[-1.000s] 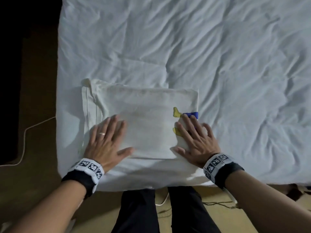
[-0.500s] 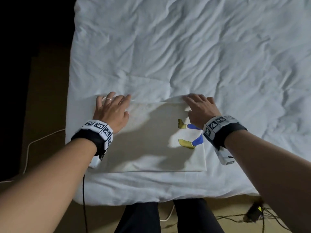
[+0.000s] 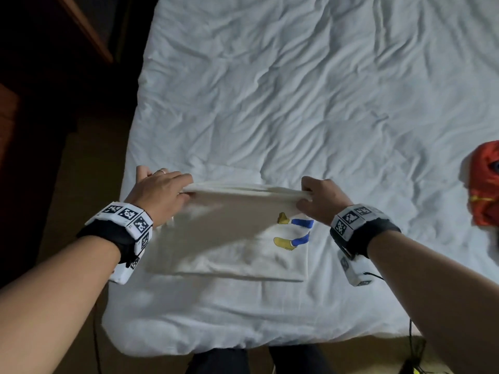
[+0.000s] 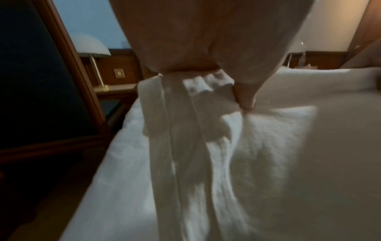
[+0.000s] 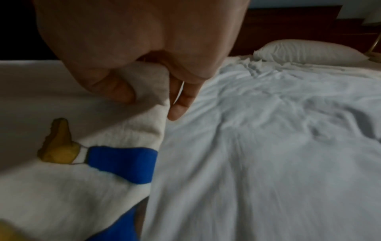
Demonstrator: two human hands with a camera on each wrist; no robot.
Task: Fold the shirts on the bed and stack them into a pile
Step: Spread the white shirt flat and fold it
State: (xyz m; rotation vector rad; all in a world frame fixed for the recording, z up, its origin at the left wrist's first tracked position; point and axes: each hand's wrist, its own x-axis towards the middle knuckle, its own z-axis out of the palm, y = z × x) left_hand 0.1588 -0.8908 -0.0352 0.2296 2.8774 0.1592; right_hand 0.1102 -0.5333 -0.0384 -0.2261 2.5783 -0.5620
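Observation:
A folded white shirt (image 3: 224,238) with a blue and yellow print (image 3: 294,230) lies near the bed's front edge. Its far edge is lifted off the sheet. My left hand (image 3: 162,193) grips the far left corner of that white shirt (image 4: 191,114). My right hand (image 3: 316,198) pinches the far right corner of the white shirt (image 5: 142,104), thumb on top and fingers beneath. The near edge still rests on the bed. A crumpled red shirt (image 3: 486,184) lies at the right edge of the head view.
The white wrinkled bed sheet (image 3: 297,90) stretches far ahead. A pillow (image 5: 309,50) lies at the headboard. Dark wooden furniture (image 3: 81,31) and floor lie left of the bed. Lamps and a bedside table (image 4: 111,88) stand at the far end. Cables (image 3: 413,354) trail by my legs.
Both hands moved from pressing flat on the shirt's near part to its far edge, took hold of the corners and lifted that edge. The view shifted, revealing the red shirt.

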